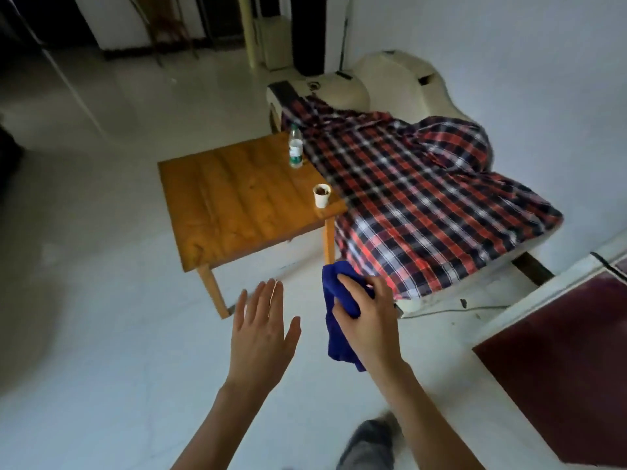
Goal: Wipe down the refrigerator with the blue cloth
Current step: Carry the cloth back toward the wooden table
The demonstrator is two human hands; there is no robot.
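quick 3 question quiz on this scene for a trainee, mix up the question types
1. True or false: the right hand grips the blue cloth.
2. On the wooden table, which stands nearer the person? A) plastic bottle B) paper cup
3. Fill in: the left hand, fingers straight, holds ___.
Key: 1 true; 2 B; 3 nothing.

2 hands are showing, the left hand (261, 330) and the right hand (369, 320). Also showing are 1 blue cloth (339, 347), 1 wooden table (237, 191), 1 plastic bottle (295, 147), 1 paper cup (321, 195), 1 plaid sheet (407, 198) and 1 shoe (369, 442).
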